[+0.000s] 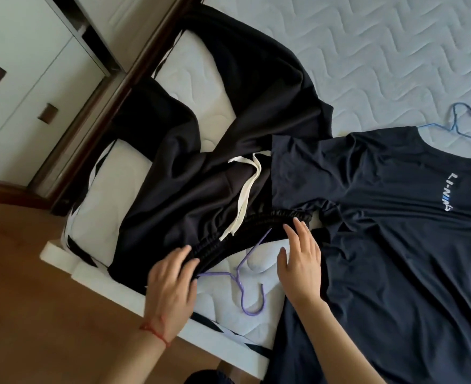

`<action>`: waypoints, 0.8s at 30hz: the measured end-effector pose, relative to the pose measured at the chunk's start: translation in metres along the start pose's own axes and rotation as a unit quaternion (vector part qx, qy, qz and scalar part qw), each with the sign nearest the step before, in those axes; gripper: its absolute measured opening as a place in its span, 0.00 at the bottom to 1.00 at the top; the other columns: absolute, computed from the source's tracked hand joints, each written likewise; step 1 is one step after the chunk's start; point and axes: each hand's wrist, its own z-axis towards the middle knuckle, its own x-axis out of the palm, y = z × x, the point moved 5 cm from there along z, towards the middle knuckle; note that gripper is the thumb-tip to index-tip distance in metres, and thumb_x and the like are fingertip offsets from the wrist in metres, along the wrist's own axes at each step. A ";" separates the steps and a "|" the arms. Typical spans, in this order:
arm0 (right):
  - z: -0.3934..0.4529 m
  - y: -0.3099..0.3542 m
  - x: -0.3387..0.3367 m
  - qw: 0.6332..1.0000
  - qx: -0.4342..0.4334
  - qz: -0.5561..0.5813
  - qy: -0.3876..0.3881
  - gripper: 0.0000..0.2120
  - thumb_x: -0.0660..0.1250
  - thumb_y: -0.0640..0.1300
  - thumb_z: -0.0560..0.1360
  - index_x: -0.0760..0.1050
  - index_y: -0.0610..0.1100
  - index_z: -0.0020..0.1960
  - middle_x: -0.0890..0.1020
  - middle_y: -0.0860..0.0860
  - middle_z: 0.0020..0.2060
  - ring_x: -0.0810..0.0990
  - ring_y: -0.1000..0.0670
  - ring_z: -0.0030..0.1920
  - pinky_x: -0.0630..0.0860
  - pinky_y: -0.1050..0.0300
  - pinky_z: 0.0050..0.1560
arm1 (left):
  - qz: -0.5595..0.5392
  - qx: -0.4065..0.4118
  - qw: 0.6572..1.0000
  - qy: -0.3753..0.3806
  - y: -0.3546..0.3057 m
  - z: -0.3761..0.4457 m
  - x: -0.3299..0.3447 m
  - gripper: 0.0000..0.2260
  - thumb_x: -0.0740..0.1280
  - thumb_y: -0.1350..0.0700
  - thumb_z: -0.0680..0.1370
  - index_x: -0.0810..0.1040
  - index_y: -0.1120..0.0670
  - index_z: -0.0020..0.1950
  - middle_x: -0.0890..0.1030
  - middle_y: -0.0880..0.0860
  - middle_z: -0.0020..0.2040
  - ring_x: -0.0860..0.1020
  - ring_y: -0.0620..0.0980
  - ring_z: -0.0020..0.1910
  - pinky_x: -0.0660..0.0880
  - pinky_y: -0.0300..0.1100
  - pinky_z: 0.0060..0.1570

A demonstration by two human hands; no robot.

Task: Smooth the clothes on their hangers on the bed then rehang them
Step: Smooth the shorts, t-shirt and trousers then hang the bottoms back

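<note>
Two dark garments lie on the bed (pixel 367 51), both on hangers.

Trousers (pixel 179 189): spread across the mattress corner, legs running off toward the bed frame, white drawstring (pixel 242 200) loose over the front. Purple hanger (pixel 245 275) sits at the waistband, hook pointing toward the bed edge.

Left hand (pixel 170 281): fingers curled over the waistband end, gripping it next to the hanger arm.
Right hand (pixel 300 261): fingers straight and spread, tips at the other waistband end, holding nothing.

T-shirt (pixel 395 231): lies flat on a blue hanger (pixel 455 126), overlapping the trousers, with some creases visible.

Judgement: smoothing of the trousers is under way, waistband not yet even. Nothing is rehung; both garments are left to hang.
</note>
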 end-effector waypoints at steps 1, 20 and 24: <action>0.006 0.004 0.004 0.999 -0.023 -0.025 0.008 0.22 0.64 0.37 0.68 0.72 0.41 0.63 0.74 0.42 0.65 0.64 0.47 0.68 0.65 0.49 0.67 | 0.013 0.014 0.999 0.029 -0.003 -0.003 0.010 0.16 0.66 0.54 0.69 0.77 0.55 0.56 0.76 0.56 0.60 0.73 0.53 0.59 0.71 0.48 0.55; 0.029 0.029 0.015 0.970 -0.148 -0.176 0.081 0.19 0.80 0.39 0.56 0.79 0.44 0.44 0.81 0.46 0.43 0.81 0.43 0.45 0.78 0.51 0.41 | 0.176 0.098 0.980 -0.002 -0.012 0.019 0.028 0.09 0.69 0.65 0.62 0.71 0.54 0.29 0.71 0.51 0.27 0.70 0.50 0.26 0.65 0.40 0.25; 0.009 0.032 0.001 0.975 -0.143 -0.141 0.095 0.21 0.80 0.47 0.58 0.80 0.41 0.47 0.82 0.44 0.47 0.81 0.40 0.49 0.78 0.47 0.43 | 0.174 0.118 0.977 -0.038 -0.018 0.002 0.010 0.11 0.69 0.61 0.67 0.71 0.54 0.26 0.70 0.50 0.24 0.70 0.50 0.24 0.66 0.39 0.24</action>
